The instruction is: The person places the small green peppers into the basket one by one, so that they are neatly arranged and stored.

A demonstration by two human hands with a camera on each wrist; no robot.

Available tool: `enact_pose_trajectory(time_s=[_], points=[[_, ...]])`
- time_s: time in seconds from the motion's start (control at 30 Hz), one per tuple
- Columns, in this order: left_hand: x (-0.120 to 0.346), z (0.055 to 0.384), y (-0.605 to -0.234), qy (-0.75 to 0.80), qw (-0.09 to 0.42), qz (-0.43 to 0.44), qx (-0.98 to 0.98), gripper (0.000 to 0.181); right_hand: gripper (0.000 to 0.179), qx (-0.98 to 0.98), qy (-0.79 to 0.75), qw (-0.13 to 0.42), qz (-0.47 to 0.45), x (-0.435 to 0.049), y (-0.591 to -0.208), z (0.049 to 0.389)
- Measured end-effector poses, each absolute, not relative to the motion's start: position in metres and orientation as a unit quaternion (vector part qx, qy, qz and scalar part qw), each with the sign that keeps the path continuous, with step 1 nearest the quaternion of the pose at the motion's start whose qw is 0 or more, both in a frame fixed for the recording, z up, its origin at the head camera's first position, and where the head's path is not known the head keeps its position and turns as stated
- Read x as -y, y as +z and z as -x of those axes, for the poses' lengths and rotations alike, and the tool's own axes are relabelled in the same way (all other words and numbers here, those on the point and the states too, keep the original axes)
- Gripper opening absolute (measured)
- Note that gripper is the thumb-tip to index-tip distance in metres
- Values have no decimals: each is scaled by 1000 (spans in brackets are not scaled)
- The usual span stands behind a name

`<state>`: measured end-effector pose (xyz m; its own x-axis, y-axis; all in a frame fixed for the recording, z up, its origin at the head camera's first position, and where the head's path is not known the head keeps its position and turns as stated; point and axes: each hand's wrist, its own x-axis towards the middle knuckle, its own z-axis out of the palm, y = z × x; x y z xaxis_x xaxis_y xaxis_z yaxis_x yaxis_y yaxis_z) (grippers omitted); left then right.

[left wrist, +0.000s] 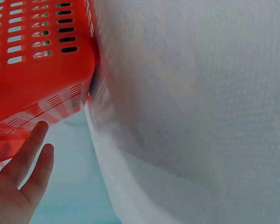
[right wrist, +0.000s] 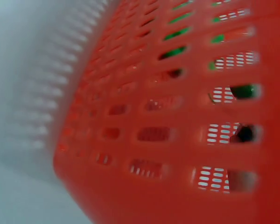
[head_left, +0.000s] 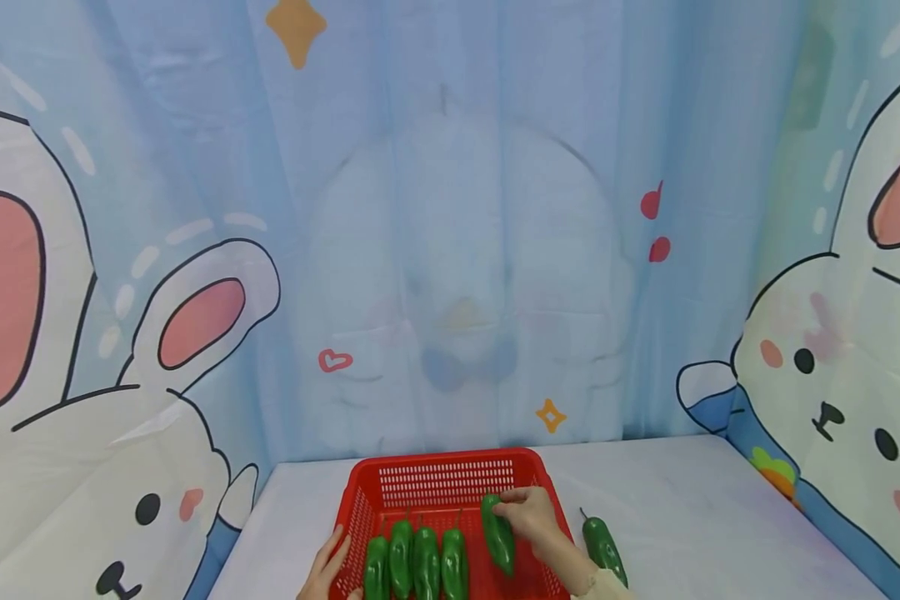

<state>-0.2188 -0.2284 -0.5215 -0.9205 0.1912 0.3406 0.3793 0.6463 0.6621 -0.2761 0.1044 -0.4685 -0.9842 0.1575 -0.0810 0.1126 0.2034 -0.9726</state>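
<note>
My right hand [head_left: 528, 512] pinches a green pepper [head_left: 498, 533] by its upper part, over the right half of a red plastic basket [head_left: 450, 458]. Several more green peppers [head_left: 426, 562] lie side by side in the basket, stems toward the far wall. At the basket's left side is my left hand [head_left: 326, 567], thumb over the rim and fingers along the outer wall. The left wrist view shows that hand's long fingers [left wrist: 35, 158] stretched against the slotted red wall. Only the basket's slotted side [right wrist: 144, 116] fills the right wrist view, with green behind the slots; the right hand is mostly hidden there.
Another green pepper [head_left: 603, 550] lies on the white-covered table [head_left: 667, 492], to the right of the basket near my right forearm. A light blue curtain [head_left: 450, 208] with cartoon rabbits hangs behind the table and along both sides.
</note>
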Motion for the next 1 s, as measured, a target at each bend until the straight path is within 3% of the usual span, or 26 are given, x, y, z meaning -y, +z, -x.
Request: enact_pose_trajectory(time_s=[0.2, 0.63, 1.0], points=[[229, 219, -520, -394, 88, 148, 903, 68, 34, 779, 619, -1, 98, -103, -478, 275], [227, 218, -523, -386, 119, 157, 901, 66, 25, 793, 599, -5, 114, -97, -495, 276], [227, 219, -518, -396, 84, 133, 905, 66, 24, 856, 513, 38, 57, -93, -502, 272]])
